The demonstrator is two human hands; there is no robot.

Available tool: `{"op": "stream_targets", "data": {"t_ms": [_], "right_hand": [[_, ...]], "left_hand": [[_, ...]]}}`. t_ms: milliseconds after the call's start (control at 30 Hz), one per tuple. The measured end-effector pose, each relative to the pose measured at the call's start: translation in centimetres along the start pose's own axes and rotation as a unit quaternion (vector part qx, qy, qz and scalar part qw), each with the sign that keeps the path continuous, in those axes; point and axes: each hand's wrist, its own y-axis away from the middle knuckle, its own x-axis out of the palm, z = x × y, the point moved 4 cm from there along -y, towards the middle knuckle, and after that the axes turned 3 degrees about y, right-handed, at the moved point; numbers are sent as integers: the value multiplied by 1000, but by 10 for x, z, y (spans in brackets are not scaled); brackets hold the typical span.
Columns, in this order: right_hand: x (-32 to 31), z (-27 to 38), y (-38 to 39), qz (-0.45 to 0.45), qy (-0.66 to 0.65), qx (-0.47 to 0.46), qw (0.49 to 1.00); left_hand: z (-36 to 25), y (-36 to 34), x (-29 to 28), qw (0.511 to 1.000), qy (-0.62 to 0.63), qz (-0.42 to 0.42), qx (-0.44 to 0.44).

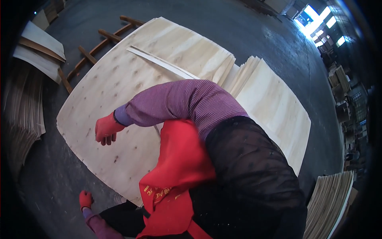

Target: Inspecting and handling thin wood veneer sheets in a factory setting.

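while the right arm [167,99] bends over the wooden sheet [107,87], right hand [108,129] and left hand [85,200] curl in narrow grips.

Stacked sheets [24,99] are seen at far left, a wooden frame [87,55] upper left; a bright opening [312,23] is noted upper right, another stack [329,201] lower right.

The sheet [115,91] is matt, knotty wood, the apron [179,155] smooth, matt cloth.
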Motion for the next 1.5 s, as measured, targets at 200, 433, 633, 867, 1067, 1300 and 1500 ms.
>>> {"op": "stream_targets", "data": {"t_ms": [200, 433, 633, 867, 1067, 1300, 1500], "right_hand": [[-17, -9, 9, -37, -5, 9, 999], [-14, -2, 12, -19, -14, -9, 1000], [-12, 0, 11, -22, -9, -5, 1000], [-13, -18, -5, 2, -42, -35, 998], [-6, -14, -2, -3, -56, -10, 998], [5, 3, 13, 3, -54, 23, 998], [2, 7, 18, -7, -57, 28, 998]], "left_hand": [[-2, 7, 2, 1000, -21, -2, -1], [-11, 14, 6, 999, 11, 0, -39], [-2, 12, 5, 999, 12, -5, -51], [-9, 13, 8, 999, 16, -4, -42], [-43, 38, 15, 990, -133, -19, -36], [-61, 43, 16, 973, -219, -6, -72], [-65, 45, 13, 956, -293, -9, -25]]}}
